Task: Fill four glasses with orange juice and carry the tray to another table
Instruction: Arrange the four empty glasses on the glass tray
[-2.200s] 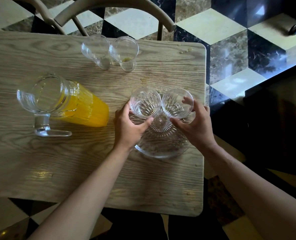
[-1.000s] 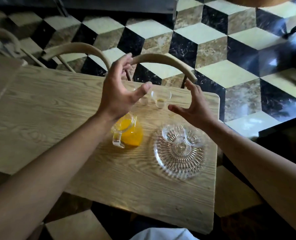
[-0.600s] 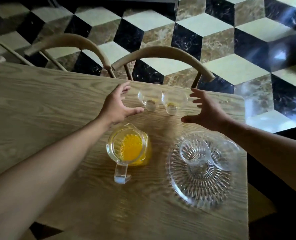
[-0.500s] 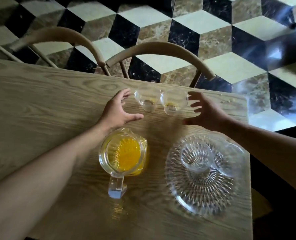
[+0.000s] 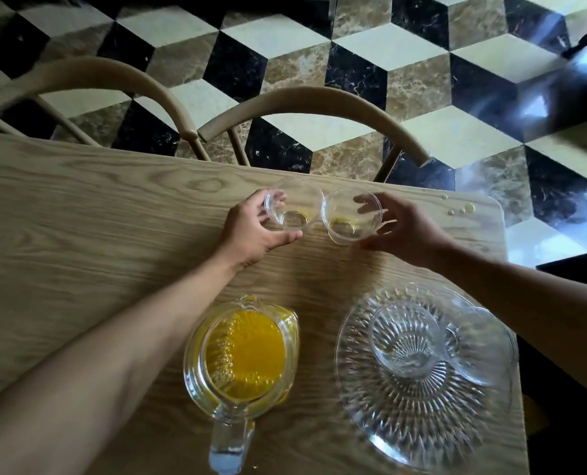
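Note:
Two clear glasses stand side by side near the table's far edge. My left hand wraps around the left glass, and my right hand grips the right glass; each holds a trace of yellow liquid at the bottom. Nearer to me, a glass pitcher of orange juice stands with its handle pointing toward me. To its right lies a round cut-glass tray carrying one empty glass and a second empty glass beside it.
The wooden table ends just right of the tray. Two curved wooden chair backs stand against its far edge. A few juice drops lie at the far right corner. Checkered tile floor lies beyond.
Both hands left the two glasses on the tray, rose, then reached forward and closed around the two glasses at the far edge. The camera view has shifted closer over the table.

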